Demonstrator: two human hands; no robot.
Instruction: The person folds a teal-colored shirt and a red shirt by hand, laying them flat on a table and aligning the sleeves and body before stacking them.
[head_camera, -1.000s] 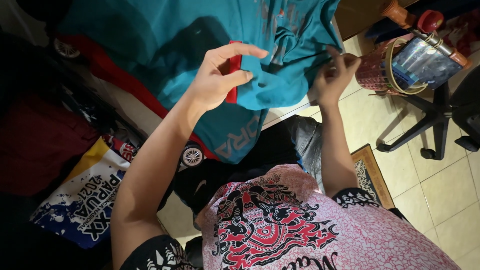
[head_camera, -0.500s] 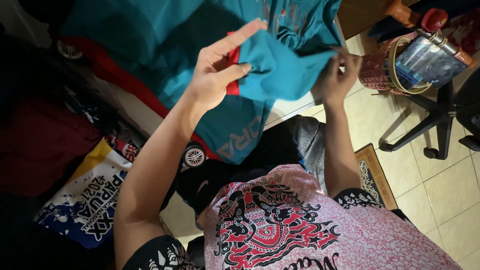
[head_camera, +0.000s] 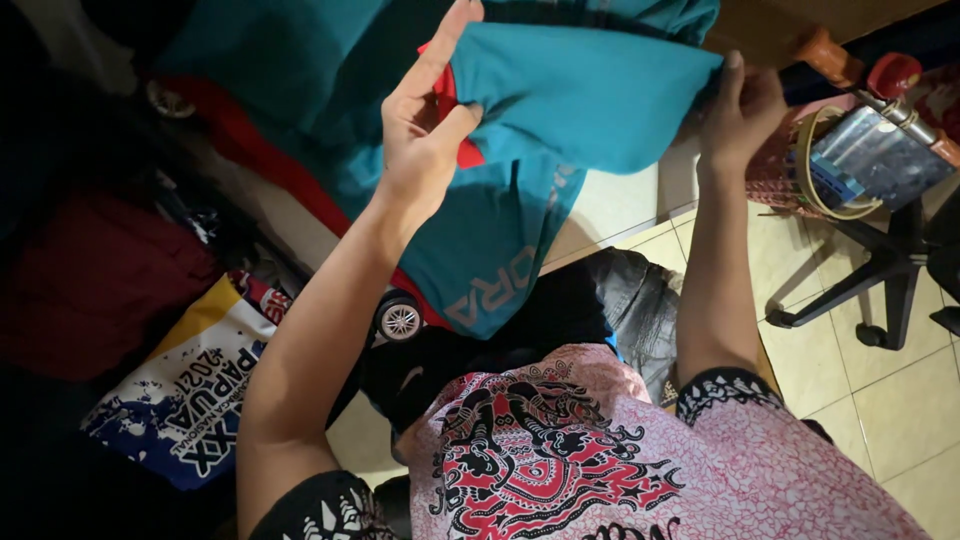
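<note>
Teal shirt (head_camera: 590, 95), top cut off

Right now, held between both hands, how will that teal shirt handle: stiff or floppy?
Likely floppy: the teal shirt sags and folds between the left hand and right hand. Probably light, since a fingertip grip holds it. Its smooth fabric may slip.

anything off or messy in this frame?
Yes, mild clutter. Clothes lie in loose heaps on the floor: a dark red garment, a white printed bag. Both hands, left hand and right hand, hold a teal shirt. No damage or spill visible.
</note>
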